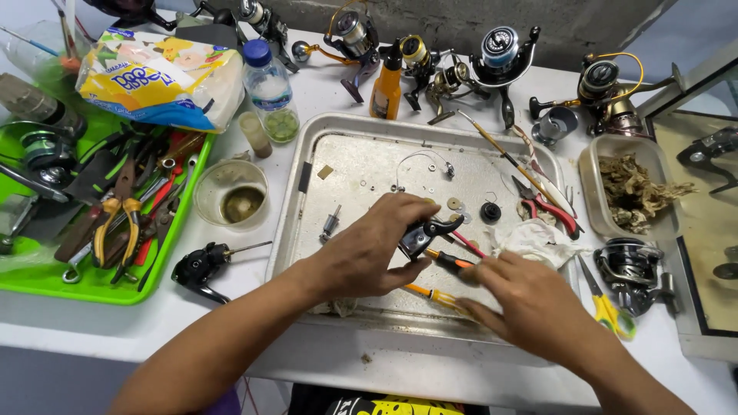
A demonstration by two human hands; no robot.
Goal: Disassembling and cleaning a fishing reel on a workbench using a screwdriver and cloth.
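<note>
Head view shows a person's two bare hands over a big metal tray [307, 200] on a white table [231, 307]. The left hand [369, 257] is curled, and its fingers pinch a small black reel part [424, 234] just above the tray. The right hand [530, 303] lies low over the front of the tray with its fingers bent and close together. Its fingertips touch an orange screwdriver [438, 296] that lies on the tray. I cannot tell if it grips the tool. A second orange and black screwdriver [450, 261] lies between the two hands.

Small washers [454, 204] and a black round knob [490, 211] sit in the middle of the tray. Red pliers [550, 207] lie by the tray's right edge, beside a crumpled white rag [534, 238].

Left of the tray sits a small clear bowl [231, 196] and a black reel body [201, 267]. Farther left, a green tray [46, 280] is full of hand tools. Behind it are a snack bag [157, 77] and a water bottle [269, 88]. An orange bottle [387, 84] and several fishing reels [503, 54] stand along the back of the table. On the right are a tub of brown scraps [634, 188], another reel [634, 273] and yellow scissors [611, 311].
</note>
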